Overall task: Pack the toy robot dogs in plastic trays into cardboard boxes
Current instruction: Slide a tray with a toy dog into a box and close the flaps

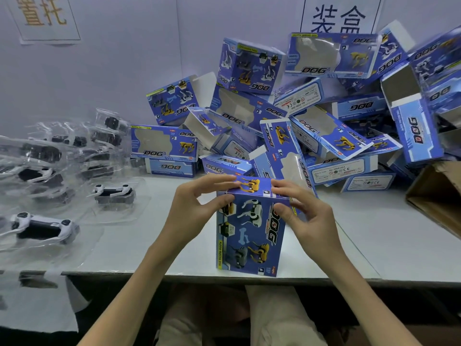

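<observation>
Blue cardboard box (pixel 249 240) stands upright near the table's (pixel 139 248) front edge, with the left hand (pixel 197 211) and right hand (pixel 306 218) both pinching its top end. Toy dogs (pixel 42 227) in clear trays (pixel 142 206) lie to the left, and more boxes (pixel 324 108) are piled behind.

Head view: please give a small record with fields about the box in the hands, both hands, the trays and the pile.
held box: blue cardboard box, standing on end on the table
left hand: pinches its top edge
right hand: pinches its top edge
trays: clear, holding toy dogs, at left
pile: blue boxes behind, several open
</observation>
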Action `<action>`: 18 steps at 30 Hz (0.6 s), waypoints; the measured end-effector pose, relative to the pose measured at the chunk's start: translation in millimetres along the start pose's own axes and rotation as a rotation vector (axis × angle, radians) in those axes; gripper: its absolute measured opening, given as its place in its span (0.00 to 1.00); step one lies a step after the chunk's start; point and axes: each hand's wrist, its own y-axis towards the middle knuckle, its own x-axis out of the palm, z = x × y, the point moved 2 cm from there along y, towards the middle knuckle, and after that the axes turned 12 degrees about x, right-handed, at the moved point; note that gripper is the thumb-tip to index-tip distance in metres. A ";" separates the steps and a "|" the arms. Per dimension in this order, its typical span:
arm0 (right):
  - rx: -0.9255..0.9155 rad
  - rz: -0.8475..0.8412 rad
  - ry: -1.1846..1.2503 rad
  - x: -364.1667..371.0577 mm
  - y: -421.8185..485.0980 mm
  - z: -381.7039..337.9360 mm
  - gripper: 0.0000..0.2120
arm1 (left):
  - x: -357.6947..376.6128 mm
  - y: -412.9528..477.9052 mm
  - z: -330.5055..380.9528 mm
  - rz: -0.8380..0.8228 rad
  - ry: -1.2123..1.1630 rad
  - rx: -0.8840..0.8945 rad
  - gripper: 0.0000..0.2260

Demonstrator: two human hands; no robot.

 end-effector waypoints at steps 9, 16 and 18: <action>-0.065 0.022 0.013 0.3 3.4 8.9 0.09 | -1.5 5.5 -2.1 0.013 -0.074 -0.017 0.09; -0.052 0.072 0.099 3.7 3.4 11.3 0.07 | -0.1 3.4 -1.2 0.047 -0.137 -0.018 0.08; 0.006 0.085 0.135 9.6 1.0 8.5 0.07 | 0.6 3.9 -0.9 0.046 -0.142 -0.027 0.09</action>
